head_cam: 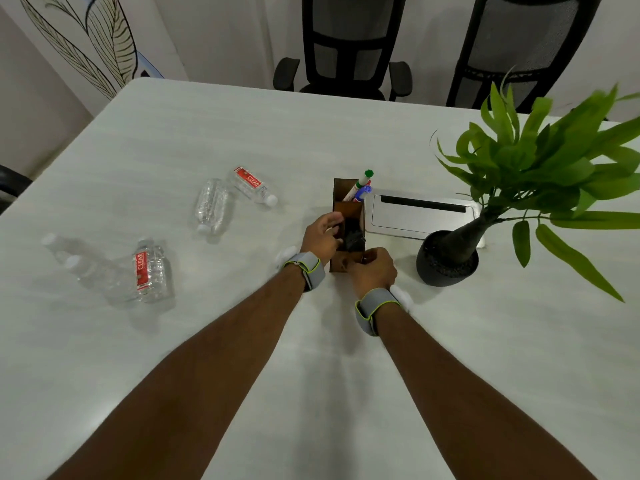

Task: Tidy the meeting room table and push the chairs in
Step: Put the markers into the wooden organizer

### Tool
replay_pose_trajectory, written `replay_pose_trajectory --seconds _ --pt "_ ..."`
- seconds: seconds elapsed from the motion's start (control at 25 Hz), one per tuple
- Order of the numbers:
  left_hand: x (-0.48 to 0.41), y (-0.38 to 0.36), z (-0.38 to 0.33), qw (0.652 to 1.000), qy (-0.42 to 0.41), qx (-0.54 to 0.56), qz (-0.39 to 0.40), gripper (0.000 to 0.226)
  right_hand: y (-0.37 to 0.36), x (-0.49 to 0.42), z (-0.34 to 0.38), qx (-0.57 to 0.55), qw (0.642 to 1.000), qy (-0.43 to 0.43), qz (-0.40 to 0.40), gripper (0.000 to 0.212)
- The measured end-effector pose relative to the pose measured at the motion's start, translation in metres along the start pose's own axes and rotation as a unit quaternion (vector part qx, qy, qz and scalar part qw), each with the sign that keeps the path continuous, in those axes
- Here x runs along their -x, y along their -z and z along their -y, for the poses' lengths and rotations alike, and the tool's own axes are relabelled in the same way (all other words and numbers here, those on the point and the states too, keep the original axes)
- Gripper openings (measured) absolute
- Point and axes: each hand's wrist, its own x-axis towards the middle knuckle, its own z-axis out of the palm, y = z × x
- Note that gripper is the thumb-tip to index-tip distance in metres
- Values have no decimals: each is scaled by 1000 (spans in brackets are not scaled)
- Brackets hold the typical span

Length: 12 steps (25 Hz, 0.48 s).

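Observation:
A brown wooden desk organizer (341, 194) stands in the middle of the white table (311, 133). Markers (361, 185) with green and blue caps lean in its far compartment. My left hand (320, 237) grips the organizer's left side, fingers over the rim beside a black object (355, 239) in the middle compartment. My right hand (372, 270) is closed on the organizer's near end. Several clear water bottles lie on their sides to the left: two near the centre (211, 206) (251, 185), and others at the near left (150, 273) (67, 249).
A potted green plant (446, 261) stands just right of the organizer. A silver cable hatch (420, 216) is set in the table behind it. Two black mesh chairs (346, 46) (519, 46) stand at the far edge. Another chair's armrest (10, 183) shows at left.

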Motion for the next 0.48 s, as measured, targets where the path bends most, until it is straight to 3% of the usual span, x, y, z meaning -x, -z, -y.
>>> replay_pose_trajectory --seconds 0.48 --pt "-1 2 -8 1000 -27 -1 4 53 -1 -11 -3 -14 1000 -3 24 34"
